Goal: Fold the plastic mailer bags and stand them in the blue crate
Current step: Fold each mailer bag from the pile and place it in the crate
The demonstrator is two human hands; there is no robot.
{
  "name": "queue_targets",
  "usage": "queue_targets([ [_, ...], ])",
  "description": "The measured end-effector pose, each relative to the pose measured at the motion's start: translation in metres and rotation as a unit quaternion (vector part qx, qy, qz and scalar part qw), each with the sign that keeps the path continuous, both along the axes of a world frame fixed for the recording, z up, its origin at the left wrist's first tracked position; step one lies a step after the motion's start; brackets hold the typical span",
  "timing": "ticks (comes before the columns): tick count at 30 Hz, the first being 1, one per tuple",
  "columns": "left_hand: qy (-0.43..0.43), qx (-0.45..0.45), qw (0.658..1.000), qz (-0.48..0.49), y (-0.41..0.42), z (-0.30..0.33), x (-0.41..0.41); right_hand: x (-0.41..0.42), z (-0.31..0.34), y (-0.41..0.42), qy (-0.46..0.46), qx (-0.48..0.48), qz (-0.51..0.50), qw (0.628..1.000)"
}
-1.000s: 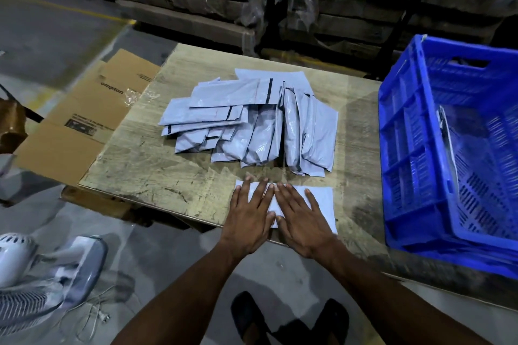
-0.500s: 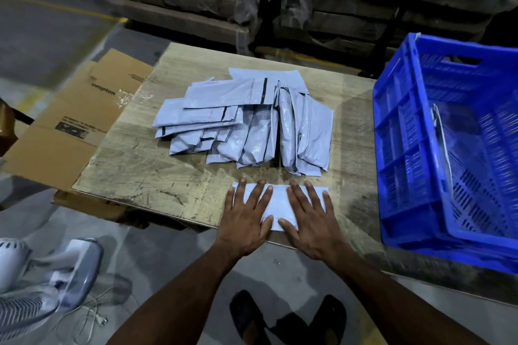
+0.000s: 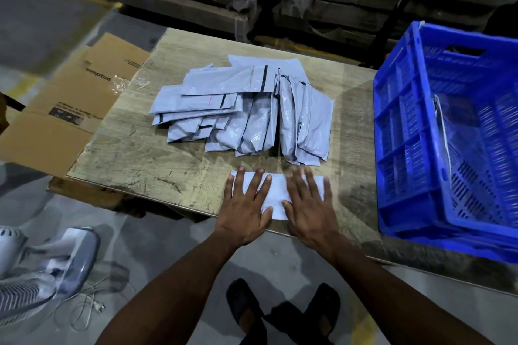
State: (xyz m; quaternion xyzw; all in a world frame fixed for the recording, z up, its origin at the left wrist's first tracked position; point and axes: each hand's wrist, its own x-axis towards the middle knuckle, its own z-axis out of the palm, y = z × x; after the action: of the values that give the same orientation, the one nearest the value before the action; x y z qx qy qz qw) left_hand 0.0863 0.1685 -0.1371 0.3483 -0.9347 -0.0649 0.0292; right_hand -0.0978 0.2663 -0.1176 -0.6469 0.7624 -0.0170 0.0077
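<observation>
Near the worn wooden surface's (image 3: 168,171) front edge, my left hand (image 3: 246,204) and right hand (image 3: 308,204) press flat, fingers spread, on one white folded plastic mailer bag (image 3: 276,192); the grey unfolded heap (image 3: 246,109) waits, and the blue slatted plastic crate (image 3: 406,148) holds perhaps one.

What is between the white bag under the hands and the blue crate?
Only bare wooden tabletop, in the head view, between the folded mailer and blue crate.
</observation>
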Motion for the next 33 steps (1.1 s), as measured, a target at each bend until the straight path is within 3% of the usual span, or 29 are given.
queue_targets([
  [4,0.01,-0.005,1.0,-0.009,-0.001,0.0,0.002,0.001,-0.01,-0.007,-0.026,0.026,0.047,0.998],
  [10,0.027,0.002,0.999,0.019,0.006,0.0,0.009,-0.014,-0.01,0.001,-0.036,0.038,0.006,0.999],
  [15,-0.014,0.024,0.999,0.025,0.003,0.002,0.007,-0.014,-0.015,0.002,-0.041,0.04,0.004,0.998],
  [22,-0.036,0.054,0.998,0.001,-0.006,0.009,0.007,-0.007,0.0,0.022,-0.008,-0.032,0.175,0.984],
  [33,-0.044,0.059,0.997,-0.008,0.008,0.028,0.02,0.001,0.003,0.012,0.011,-0.1,0.16,0.982],
])
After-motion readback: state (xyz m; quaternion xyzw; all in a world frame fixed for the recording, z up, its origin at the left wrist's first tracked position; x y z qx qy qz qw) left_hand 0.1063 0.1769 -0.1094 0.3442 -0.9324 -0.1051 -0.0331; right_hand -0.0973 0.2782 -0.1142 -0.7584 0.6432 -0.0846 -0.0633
